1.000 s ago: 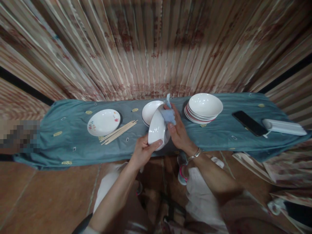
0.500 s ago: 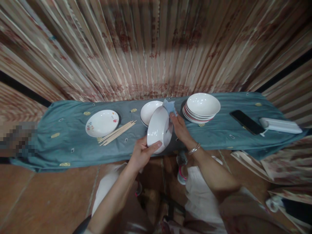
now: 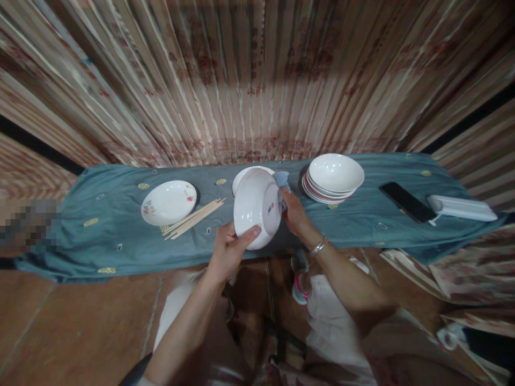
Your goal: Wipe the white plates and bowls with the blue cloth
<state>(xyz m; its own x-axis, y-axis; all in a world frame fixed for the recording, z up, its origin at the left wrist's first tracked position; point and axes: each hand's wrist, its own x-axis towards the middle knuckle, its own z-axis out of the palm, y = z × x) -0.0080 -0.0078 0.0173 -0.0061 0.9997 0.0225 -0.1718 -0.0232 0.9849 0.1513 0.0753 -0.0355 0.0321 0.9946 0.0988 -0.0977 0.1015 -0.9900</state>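
A white bowl [image 3: 254,206] is held tilted on its side above the table, its base with a small red mark turned to the right. My left hand [image 3: 232,249] grips its lower left rim, thumb on the outer wall. In my right hand [image 3: 294,212] is a light blue cloth [image 3: 282,181], pressed at the bowl's right side near the base; some fingertips are hidden behind the bowl. Behind it, another white bowl [image 3: 241,174] sits on the table, mostly covered from view.
A teal tablecloth [image 3: 137,252] covers the narrow table. At left lie a flowered plate [image 3: 169,202] and several chopsticks [image 3: 195,219]. A stack of bowls [image 3: 336,174] stands right of centre, then a black phone [image 3: 407,201] and a white device [image 3: 462,207]. A curtain [image 3: 257,80] hangs behind.
The bowl has turned so more of its base shows, and it has shifted slightly left with my left hand. My right hand with the cloth has moved a little down along the bowl's side.
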